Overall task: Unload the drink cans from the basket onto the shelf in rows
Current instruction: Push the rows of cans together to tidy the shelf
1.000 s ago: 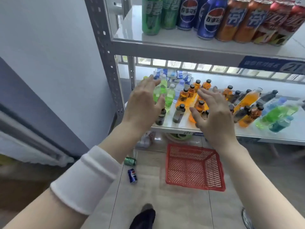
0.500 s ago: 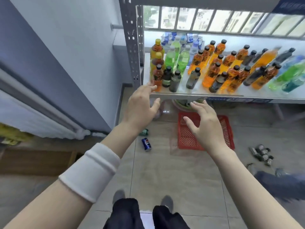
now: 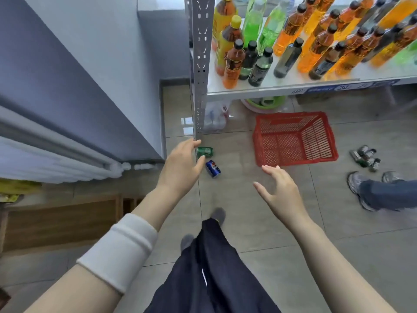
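Fingers of our left hand spread empty, overlapping green can at frame centre; right hand likewise open. Blue can adjoining; red basket right; shelf post above.

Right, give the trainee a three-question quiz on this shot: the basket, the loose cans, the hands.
1. True or false: the red basket on the floor has cans in it.
2. Which can lies nearest the left hand? A) green can B) blue can C) a can on the shelf
3. Fill in: the right hand is open and holds ____.

Key
1. False: it looks empty.
2. A: the green can lies on its side right at the fingertips, the blue one just beyond it.
3. Nothing.
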The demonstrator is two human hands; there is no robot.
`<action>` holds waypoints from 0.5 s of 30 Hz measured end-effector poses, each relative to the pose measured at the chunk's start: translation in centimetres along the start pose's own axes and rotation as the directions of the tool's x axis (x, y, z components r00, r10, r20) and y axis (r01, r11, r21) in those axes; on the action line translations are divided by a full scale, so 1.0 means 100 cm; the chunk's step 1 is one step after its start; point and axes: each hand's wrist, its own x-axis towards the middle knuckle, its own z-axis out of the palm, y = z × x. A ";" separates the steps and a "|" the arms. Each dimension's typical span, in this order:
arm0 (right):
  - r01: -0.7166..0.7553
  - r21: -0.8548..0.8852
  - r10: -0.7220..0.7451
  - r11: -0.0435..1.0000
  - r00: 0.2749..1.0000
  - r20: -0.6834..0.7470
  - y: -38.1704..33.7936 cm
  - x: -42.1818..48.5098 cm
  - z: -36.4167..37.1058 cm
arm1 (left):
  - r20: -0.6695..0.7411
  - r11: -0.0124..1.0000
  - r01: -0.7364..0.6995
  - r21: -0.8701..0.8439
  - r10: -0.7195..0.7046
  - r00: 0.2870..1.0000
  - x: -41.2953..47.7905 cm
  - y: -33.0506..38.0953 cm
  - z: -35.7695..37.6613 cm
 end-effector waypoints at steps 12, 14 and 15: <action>-0.254 0.093 0.235 0.963 0.956 0.176 0.060 0.101 0.108 | 0.208 0.990 0.056 0.132 -0.083 0.975 0.108 -0.075 0.098; -0.324 0.137 0.288 0.936 0.929 0.230 0.084 0.124 0.152 | 0.255 0.989 0.090 0.119 -0.118 0.960 0.130 -0.106 0.135; -0.367 0.156 0.318 0.917 0.909 0.270 0.099 0.137 0.179 | 0.282 0.987 0.108 0.116 -0.137 0.950 0.142 -0.125 0.157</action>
